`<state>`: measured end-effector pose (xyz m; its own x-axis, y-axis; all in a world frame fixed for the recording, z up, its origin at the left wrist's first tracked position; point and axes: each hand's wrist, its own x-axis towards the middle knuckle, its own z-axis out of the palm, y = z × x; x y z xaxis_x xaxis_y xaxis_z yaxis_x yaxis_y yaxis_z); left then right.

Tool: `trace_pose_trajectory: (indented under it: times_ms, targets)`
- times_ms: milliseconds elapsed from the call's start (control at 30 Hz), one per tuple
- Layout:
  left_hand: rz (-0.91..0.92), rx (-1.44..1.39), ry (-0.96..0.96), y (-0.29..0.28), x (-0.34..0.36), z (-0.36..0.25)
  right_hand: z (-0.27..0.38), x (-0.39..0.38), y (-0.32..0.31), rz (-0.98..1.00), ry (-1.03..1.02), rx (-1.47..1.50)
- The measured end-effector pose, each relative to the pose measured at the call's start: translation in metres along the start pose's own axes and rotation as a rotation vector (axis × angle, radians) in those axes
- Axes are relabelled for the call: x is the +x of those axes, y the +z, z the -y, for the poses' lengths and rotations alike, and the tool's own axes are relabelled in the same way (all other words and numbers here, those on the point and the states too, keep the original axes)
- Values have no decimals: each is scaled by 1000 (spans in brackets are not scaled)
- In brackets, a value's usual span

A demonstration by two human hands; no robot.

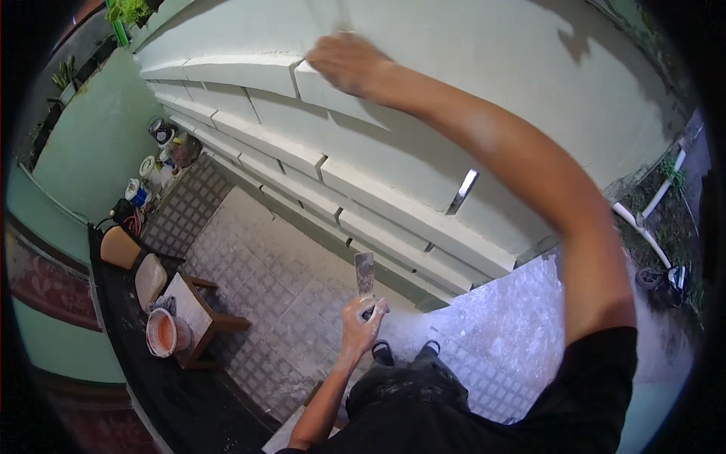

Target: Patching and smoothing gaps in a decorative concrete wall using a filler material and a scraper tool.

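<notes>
My left hand (363, 321) is closed round the handle of a putty knife (364, 274), held low in front of my body with its stained flat blade pointing up and away. Stretched far forward, my right hand (349, 63) is at the pale wall (454, 45), by the top ledge of raised white blocks (242, 73). Its fingers look curled and are blurred by motion; whatever they hold, if anything, is hidden. Below that ledge, further rows of white blocks (393, 197) step down the wall. A narrow bright slot (463, 191) cuts through between blocks.
At left, a bucket of orange liquid (161, 333) stands by a small wooden table (189, 306) and a chair (150, 281). Paint cans (136, 193) line the far corner. White dust covers the tiled floor (265, 303). Pipes (643, 234) lie at right.
</notes>
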<state>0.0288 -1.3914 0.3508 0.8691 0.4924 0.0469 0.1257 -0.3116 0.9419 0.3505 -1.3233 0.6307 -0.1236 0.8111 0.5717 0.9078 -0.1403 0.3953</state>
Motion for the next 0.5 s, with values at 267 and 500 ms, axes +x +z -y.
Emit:
trace_pose_trajectory:
  times_ms: [267, 500]
  targets:
    - [-47, -81, -95, -12, 17, 8, -3, -44, -52, 55, -11, -72]
    - [-553, -48, 297, -59, 230, -113, -17, -8, -25, 149, 14, -118]
